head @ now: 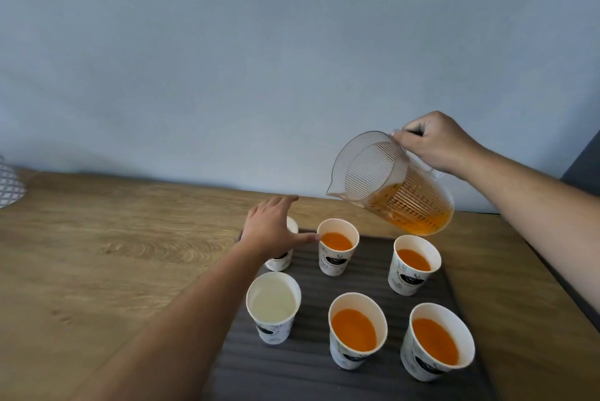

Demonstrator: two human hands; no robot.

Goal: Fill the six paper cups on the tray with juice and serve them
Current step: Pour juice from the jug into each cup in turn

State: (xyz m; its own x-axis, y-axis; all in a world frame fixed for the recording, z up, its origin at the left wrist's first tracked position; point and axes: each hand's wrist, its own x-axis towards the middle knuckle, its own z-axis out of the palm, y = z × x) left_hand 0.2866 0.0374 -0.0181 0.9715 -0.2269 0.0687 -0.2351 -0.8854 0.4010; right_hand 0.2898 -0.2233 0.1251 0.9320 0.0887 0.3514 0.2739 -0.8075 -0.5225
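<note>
Six white paper cups stand on a dark grey tray (311, 365). Orange juice fills the back middle cup (337, 246), back right cup (414, 264), front middle cup (355, 331) and front right cup (435, 340). The front left cup (272, 306) holds no juice. My left hand (271, 227) hovers with spread fingers over the back left cup (281, 259), hiding its inside. My right hand (436, 140) grips the handle of a clear ribbed pitcher (389, 183), tilted spout-left above the back cups, with juice pooled in its bottom.
The tray lies on a wooden table (113, 254) against a pale blue wall. A patterned white object (9, 183) sits at the far left edge. The table's right edge runs close beside the tray.
</note>
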